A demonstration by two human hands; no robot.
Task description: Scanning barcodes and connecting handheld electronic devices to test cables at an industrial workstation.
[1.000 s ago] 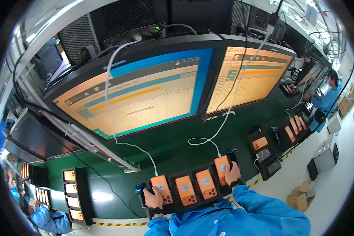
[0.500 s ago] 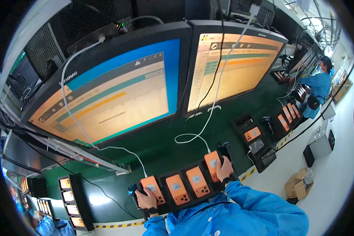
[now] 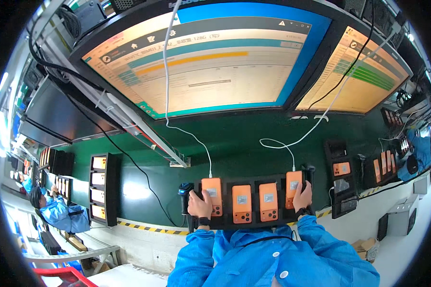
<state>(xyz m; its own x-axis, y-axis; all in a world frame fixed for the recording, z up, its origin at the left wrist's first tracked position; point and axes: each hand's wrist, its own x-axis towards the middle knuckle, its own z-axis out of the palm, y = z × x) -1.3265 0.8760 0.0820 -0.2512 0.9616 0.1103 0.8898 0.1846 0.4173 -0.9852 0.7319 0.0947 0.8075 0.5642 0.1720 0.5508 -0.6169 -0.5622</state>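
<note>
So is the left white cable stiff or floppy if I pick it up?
Probably floppy: the left white cable bends in loose curves. It looks thin, so likely light. Lifting might tug the orange phone it's plugged into.

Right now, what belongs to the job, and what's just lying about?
Likely job:
- left orange phone, at left hand
- right orange phone, at right hand
- two middle phones
- black tray
- white cables

Apparently lying about:
- cardboard box
- tray farther left

orange phones (image 3: pixel 242 210); green bench (image 3: pixel 230 146); yellow-black striped tape (image 3: pixel 153 229)
</note>
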